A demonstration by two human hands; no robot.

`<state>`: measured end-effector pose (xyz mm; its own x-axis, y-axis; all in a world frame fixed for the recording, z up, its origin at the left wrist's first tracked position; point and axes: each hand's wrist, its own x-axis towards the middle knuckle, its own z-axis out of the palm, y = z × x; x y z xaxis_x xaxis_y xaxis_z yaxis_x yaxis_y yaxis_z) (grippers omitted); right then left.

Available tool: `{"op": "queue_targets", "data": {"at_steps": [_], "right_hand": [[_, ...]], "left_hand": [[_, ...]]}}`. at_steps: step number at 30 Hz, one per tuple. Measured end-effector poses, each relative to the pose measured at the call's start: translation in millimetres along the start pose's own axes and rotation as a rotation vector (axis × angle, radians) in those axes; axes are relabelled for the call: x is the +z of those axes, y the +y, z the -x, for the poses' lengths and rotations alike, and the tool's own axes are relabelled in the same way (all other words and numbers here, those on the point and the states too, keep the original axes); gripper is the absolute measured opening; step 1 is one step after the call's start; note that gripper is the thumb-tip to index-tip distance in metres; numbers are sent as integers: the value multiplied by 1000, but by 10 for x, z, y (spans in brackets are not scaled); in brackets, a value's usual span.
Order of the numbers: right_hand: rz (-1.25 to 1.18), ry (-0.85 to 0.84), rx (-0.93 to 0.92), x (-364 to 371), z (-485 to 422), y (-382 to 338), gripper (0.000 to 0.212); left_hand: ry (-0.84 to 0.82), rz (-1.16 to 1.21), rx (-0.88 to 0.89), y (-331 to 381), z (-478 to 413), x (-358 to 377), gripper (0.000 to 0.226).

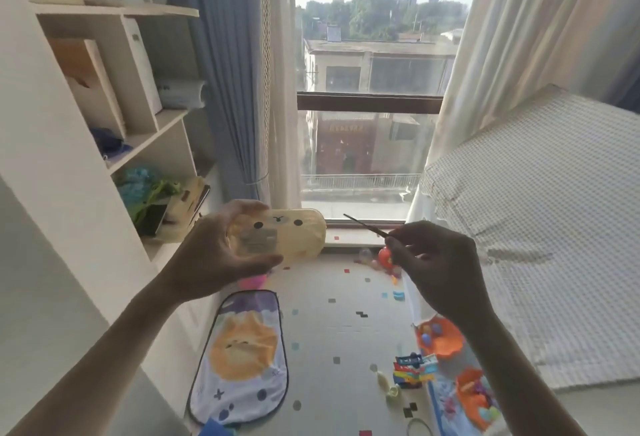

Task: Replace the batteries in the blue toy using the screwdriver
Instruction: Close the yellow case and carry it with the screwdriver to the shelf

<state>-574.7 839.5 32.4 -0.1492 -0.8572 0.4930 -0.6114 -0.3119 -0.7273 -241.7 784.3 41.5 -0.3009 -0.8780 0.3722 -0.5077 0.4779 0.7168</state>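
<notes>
2 grips: left grip [216,255], right grip [440,269]. 1 yellow case [298,238] w/ face print. 1 screwdriver [363,225]. 1 cat-print mat [242,356], lower centre of frame. 2 orange toy trays, lower right: upper tray [445,344], lower tray [472,401]. 1 red round toy [384,256]. 1 card pack [414,370]. 1 rubber ring [419,426], bottom edge. 1 blue curtain [225,72], upper left. 1 shelf unit [114,96], left.

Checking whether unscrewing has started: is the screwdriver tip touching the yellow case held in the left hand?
Apart. The head view shows a plain gap, with the window frame behind it, between the tip of the screwdriver and the right edge of the yellow case.
</notes>
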Motion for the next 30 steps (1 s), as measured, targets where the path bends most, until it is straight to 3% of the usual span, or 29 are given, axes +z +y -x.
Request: {"op": "queue_targets", "data": {"at_steps": [11,19,30], "right_hand": [[-61,-98,-43,654,-3102,1281,20],[-74,-134,-100,1587,-4958,1975,16],[-197,-263,-205,3384,-7331,2088,16]], "left_hand": [[105,39,-62,-889,-2830,353,86],[144,39,-129,-1854,-4475,321,80],[307,-44,-243,-3240,-6248,-426,80]]}}
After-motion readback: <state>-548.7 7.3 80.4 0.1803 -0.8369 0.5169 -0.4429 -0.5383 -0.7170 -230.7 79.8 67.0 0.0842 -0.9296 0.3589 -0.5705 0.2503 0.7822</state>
